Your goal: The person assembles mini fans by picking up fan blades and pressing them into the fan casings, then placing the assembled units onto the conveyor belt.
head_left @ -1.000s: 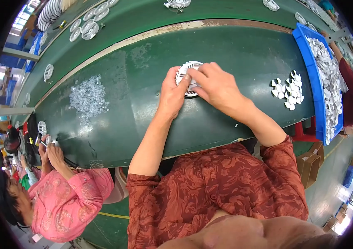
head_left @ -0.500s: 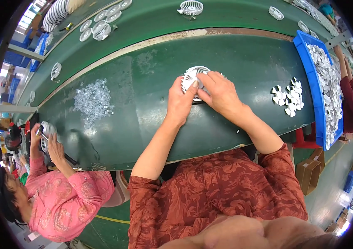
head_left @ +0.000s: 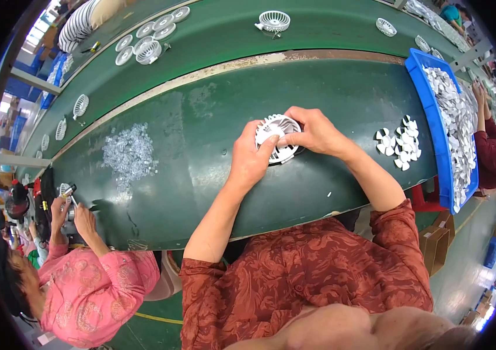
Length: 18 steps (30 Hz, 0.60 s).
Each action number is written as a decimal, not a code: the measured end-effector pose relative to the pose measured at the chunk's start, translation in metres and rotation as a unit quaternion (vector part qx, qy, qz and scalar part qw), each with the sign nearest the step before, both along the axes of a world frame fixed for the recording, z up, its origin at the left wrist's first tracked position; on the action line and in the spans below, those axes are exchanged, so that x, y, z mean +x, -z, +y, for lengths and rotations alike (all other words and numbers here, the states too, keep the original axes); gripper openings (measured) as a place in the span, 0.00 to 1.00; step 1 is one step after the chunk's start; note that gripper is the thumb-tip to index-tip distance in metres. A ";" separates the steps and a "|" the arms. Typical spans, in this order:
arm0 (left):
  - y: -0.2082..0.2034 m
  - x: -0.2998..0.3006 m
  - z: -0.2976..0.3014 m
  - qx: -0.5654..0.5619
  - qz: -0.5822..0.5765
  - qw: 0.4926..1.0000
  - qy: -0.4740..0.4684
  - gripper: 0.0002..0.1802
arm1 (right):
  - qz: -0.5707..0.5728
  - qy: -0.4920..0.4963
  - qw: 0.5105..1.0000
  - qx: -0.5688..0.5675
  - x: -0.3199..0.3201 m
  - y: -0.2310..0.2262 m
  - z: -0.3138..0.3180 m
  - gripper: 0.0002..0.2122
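A round white fan housing with a slatted rim (head_left: 276, 123) is held over the green work table, tilted so that its inside faces up. Around its left side my left hand (head_left: 249, 154) is closed, the thumb reaching into the middle. From the right my right hand (head_left: 319, 135) grips the rim, and its thumb also presses inward near the centre. What sits under the thumbs is mostly hidden. To the right of my hands lies a small group of white fan blades (head_left: 402, 142). On the left a heap of small clear plastic pieces (head_left: 129, 153) is spread on the table.
A blue bin (head_left: 433, 118) full of fan blades stands at the right table end. Beyond the table, a green conveyor belt (head_left: 213, 36) carries fan housings (head_left: 274, 21) and round white covers (head_left: 145, 29). At left a co-worker in pink (head_left: 93, 286) holds a tool. Cardboard boxes (head_left: 433, 248) stand on the floor.
My hands and the fan housing have come a little nearer to me. My right fingers have moved from over the housing's middle to its right rim, so more of the inside shows.
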<state>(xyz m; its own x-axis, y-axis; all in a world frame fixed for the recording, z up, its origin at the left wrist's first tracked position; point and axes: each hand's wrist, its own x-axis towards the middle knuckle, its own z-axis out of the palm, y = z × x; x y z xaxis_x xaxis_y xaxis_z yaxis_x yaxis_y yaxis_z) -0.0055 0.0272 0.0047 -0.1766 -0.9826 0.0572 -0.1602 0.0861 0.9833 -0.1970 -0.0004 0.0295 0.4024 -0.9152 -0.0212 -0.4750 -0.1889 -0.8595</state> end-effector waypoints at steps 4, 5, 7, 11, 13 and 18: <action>0.025 -0.002 -0.009 0.013 0.030 0.999 -0.037 0.19 | 0.027 -0.023 0.998 0.044 -0.015 0.015 -0.028 0.14; 0.026 -0.002 -0.010 0.021 0.048 0.995 -0.081 0.19 | -0.023 0.029 0.993 0.110 -0.022 0.021 -0.044 0.12; 0.025 0.009 -0.016 -0.022 -0.013 0.992 -0.126 0.17 | -0.009 0.151 0.981 0.125 -0.046 0.005 -0.080 0.10; 0.041 0.011 -0.024 -0.054 -0.095 0.985 -0.132 0.14 | -0.183 0.372 0.908 0.064 -0.118 0.011 -0.163 0.09; 0.038 0.005 -0.030 -0.056 -0.109 0.985 -0.123 0.12 | -0.153 0.371 0.916 0.015 -0.146 0.030 -0.191 0.07; 0.035 0.009 -0.026 -0.069 -0.135 0.979 -0.135 0.10 | 0.151 0.206 0.933 -0.253 -0.086 0.036 -0.226 0.19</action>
